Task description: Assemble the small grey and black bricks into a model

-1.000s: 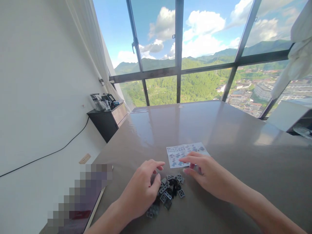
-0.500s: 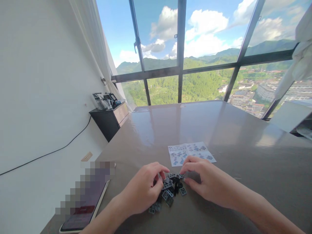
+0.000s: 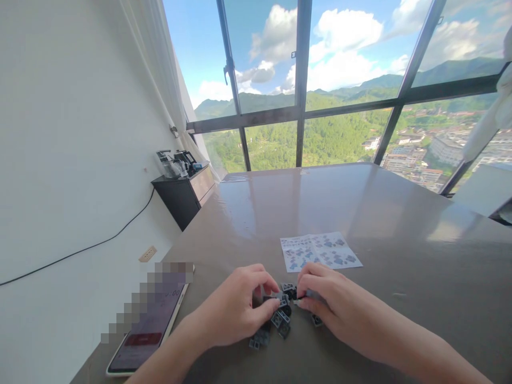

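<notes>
A small heap of grey and black building bricks [image 3: 280,320] lies on the brown table [image 3: 360,213] close to me. My left hand [image 3: 240,306] is curled over the heap's left side, thumb and fingers pinched on a small grey piece. My right hand [image 3: 332,301] comes in from the right, its fingers pinched on a small dark piece at the top of the heap, close to the left fingertips. Just beyond both hands lies a folded instruction sheet [image 3: 320,250] with printed pictures.
A phone [image 3: 150,325] lies at the table's left front corner. A dark side cabinet [image 3: 182,194] with small devices on top stands by the white wall at the left. Large windows fill the back. A white box [image 3: 484,189] sits at the far right.
My right hand has come back from the instruction sheet to the brick heap. Both hands have closed into pinches over the pieces. The view has shifted slightly.
</notes>
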The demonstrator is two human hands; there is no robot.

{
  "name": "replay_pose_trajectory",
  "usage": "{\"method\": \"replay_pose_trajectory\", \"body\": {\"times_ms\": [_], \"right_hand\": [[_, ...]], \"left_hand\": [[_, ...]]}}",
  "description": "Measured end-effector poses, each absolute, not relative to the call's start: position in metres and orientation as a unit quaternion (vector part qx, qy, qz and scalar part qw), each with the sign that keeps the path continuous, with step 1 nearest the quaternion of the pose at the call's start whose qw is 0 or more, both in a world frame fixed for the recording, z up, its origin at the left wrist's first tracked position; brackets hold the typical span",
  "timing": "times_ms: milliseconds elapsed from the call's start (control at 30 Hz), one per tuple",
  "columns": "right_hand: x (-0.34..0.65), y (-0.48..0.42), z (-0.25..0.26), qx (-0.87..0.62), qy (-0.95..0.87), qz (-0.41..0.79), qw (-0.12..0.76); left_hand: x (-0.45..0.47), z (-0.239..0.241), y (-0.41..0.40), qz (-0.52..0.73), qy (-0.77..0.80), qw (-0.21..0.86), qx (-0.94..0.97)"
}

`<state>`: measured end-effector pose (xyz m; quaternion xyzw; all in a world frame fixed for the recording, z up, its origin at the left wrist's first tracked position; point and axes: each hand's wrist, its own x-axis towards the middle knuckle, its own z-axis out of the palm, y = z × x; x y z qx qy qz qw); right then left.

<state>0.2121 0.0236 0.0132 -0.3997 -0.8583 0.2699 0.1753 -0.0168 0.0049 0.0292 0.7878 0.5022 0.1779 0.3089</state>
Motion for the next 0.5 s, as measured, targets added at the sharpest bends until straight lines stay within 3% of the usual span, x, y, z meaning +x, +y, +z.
{"method": "replay_pose_trajectory", "body": {"times_ms": [300,500], "right_hand": [[0.226,0.042,0.017,-0.491,-0.734,0.297,0.364],[0.228,0.05,0.012,-0.495,-0.663,0.362,0.429]], "left_hand": [[-0.013,0.021,0.004,0.185,0.494,0.299,0.795],[-0.013,0.02,0.005,0.189,0.495,0.288,0.798]]}}
